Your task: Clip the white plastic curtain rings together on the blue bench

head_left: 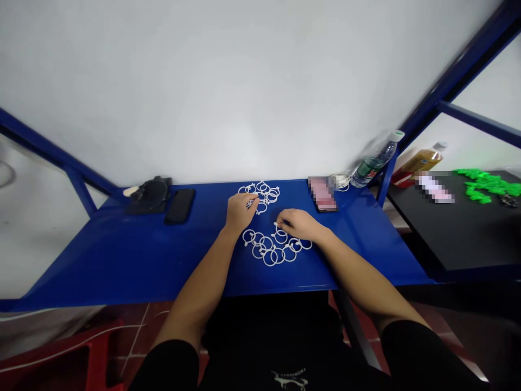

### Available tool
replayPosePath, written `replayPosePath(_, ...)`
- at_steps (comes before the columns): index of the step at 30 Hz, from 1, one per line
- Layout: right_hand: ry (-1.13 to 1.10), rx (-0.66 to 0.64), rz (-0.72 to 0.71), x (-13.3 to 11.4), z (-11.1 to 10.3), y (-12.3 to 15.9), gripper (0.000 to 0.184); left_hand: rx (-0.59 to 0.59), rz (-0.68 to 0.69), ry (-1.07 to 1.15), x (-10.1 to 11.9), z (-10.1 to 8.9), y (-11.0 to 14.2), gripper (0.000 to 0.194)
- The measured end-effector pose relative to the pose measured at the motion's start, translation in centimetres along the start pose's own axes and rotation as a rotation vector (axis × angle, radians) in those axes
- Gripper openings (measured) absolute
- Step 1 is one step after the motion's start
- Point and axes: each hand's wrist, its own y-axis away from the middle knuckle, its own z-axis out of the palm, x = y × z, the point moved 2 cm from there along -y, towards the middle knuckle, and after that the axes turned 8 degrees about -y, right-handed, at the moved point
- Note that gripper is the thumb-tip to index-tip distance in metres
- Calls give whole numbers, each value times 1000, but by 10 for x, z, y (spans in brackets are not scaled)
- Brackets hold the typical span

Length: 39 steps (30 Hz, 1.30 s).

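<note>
Thin white plastic rings with small tabs lie in two groups on the blue table. At the far group of white rings, my left hand has its fingers pinched together by a ring at the near edge of the pile. My right hand is closed, thumb and fingertips on the tabbed top of a white ring. Below and around it spreads the nearer group of overlapping rings. The right palm partly covers some rings, and the left fingers hide part of the far pile.
On the blue table, a black phone and a dark case with cable lie left. A pink-screened phone, white cable and water bottle are right. A black side table holds green pieces.
</note>
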Motion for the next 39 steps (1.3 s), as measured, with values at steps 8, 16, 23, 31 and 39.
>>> replayPosePath(8,-39,355,-8,1,-8,1,11,-181,219,236,40,8,19,24)
replayPosePath(16,-99,339,-77,-3,-3,1,15,-201,79,380,39,12,21,19)
replayPosePath(23,-119,312,-87,-6,0,1,17,-105,137,350,43,9,21,14)
replayPosePath(31,-138,268,-74,-9,3,1,14,-187,194,404,49,6,19,19)
replayPosePath(39,-130,338,-107,-3,-3,3,11,-119,192,414,46,13,21,27)
